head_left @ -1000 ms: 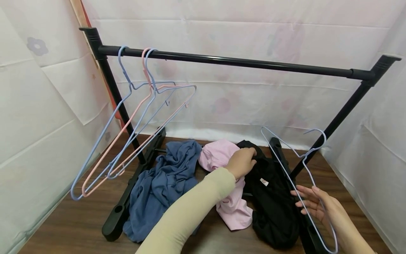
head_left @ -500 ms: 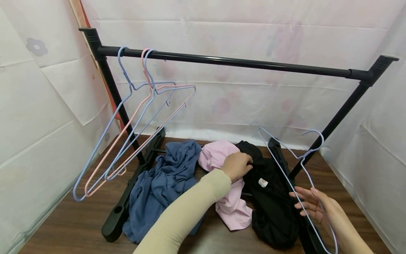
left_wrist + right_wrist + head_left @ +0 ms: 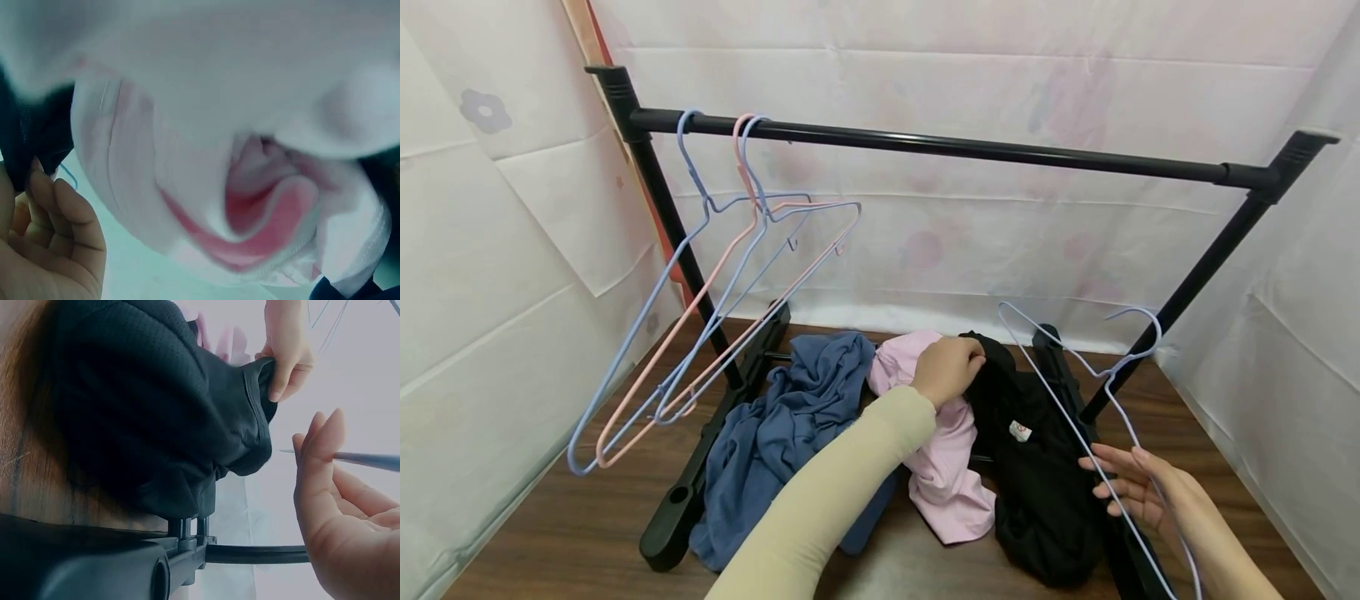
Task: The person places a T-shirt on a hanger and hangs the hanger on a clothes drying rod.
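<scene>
My left hand [image 3: 950,368], its arm in a cream sleeve, pinches the edge of a black garment [image 3: 1037,500]. In the right wrist view that edge lifts into a loop under my left thumb, and the garment [image 3: 137,406] sags below it. A light-blue wire clothes hanger [image 3: 1159,332] is in my right hand [image 3: 1168,504], hook upward, beside the black garment. The right wrist view has the hanger's wire [image 3: 369,460] between my thumb and fingers. A pink garment [image 3: 951,492] lies crumpled under my left wrist, filling much of the left wrist view.
A black clothes rack stands over the clothes, its rail [image 3: 962,146] running across. Blue and pink hangers [image 3: 730,271] hang at its left end. A crumpled blue garment [image 3: 790,425] lies on the brown wooden surface [image 3: 572,517]. White patterned sheets [image 3: 925,75] surround the rack.
My left hand has moved a little left, drawing the black garment's edge with it. The hanger in my right hand has tilted slightly left.
</scene>
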`<state>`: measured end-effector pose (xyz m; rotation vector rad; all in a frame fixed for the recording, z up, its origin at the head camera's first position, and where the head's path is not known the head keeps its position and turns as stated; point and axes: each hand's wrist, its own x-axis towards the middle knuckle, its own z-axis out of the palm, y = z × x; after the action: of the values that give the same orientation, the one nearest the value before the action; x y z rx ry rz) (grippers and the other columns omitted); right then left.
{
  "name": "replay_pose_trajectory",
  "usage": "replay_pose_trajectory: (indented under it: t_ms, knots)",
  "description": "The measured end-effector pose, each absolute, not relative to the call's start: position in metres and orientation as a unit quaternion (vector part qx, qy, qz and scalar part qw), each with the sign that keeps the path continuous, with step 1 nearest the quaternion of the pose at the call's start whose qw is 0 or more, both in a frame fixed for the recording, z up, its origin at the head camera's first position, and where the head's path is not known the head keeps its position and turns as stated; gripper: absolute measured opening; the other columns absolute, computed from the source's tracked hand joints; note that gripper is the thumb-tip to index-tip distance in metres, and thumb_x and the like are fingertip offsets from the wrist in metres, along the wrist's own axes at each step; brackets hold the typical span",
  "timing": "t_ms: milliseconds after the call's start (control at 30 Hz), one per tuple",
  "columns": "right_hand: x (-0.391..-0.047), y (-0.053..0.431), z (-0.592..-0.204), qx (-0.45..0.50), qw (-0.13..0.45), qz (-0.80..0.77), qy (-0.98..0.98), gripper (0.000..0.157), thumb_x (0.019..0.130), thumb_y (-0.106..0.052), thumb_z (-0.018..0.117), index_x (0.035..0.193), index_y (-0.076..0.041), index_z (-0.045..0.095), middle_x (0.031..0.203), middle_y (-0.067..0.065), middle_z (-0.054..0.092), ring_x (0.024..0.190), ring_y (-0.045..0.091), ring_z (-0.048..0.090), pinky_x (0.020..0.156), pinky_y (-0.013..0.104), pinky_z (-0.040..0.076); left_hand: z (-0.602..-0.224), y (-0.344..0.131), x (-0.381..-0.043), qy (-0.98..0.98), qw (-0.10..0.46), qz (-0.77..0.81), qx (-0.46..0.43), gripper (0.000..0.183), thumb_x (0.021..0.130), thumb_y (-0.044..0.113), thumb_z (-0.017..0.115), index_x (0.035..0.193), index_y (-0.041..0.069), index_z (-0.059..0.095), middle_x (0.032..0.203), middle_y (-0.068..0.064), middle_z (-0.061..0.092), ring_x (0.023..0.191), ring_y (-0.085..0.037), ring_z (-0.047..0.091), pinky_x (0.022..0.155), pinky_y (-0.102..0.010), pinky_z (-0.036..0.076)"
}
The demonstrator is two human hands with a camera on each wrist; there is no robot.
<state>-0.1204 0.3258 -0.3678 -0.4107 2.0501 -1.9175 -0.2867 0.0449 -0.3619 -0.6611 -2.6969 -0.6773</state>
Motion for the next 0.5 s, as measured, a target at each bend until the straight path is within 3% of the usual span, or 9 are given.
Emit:
replay_pose_trajectory:
  t_ms: [200,333,400,500]
  knots:
    - [-0.116,0.325,-0.365,-0.132,0.155,-0.656,0.727,0.052,0.110,-0.025,0.013,0.138,-0.020,0.057,0.128,-0.006,0.066,0.102,0.021,0.066,0.080,0.033,0.057,-0.359,0.038,-0.292,-0.931,0.161,-0.255,-0.204,0.016,0.098,0.027,0.060,0.099,0.019,0.074,0.096,0.003,0.072,0.083,-0.014,0.068,0.073,-0.030,0.054]
    - [-0.114,0.325,-0.363,-0.123,0.153,-0.650,0.734,0.052,0.110,-0.026,0.014,0.141,-0.013,0.053,0.130,-0.004,0.066,0.103,0.022,0.066,0.081,0.035,0.057,-0.360,0.033,-0.295,-0.940,0.134,-0.247,-0.192,0.016,0.098,0.024,0.058,0.097,0.017,0.072,0.092,0.001,0.064,0.079,-0.013,0.061,0.069,-0.027,0.051]
    - [-0.114,0.325,-0.364,-0.123,0.153,-0.648,0.735,0.052,0.110,-0.027,0.014,0.142,-0.011,0.051,0.130,-0.004,0.065,0.104,0.022,0.066,0.081,0.034,0.057,-0.361,0.032,-0.296,-0.943,0.121,-0.242,-0.195,0.015,0.096,0.022,0.058,0.101,0.016,0.071,0.097,0.000,0.063,0.083,-0.015,0.062,0.071,-0.029,0.051]
    - [-0.113,0.325,-0.364,-0.120,0.152,-0.644,0.740,0.052,0.110,-0.027,0.014,0.143,-0.011,0.051,0.131,-0.004,0.065,0.105,0.022,0.065,0.082,0.034,0.057,-0.360,0.032,-0.298,-0.941,0.107,-0.216,-0.237,0.025,0.095,0.019,0.059,0.118,0.017,0.068,0.117,-0.001,0.065,0.103,-0.020,0.064,0.087,-0.032,0.053]
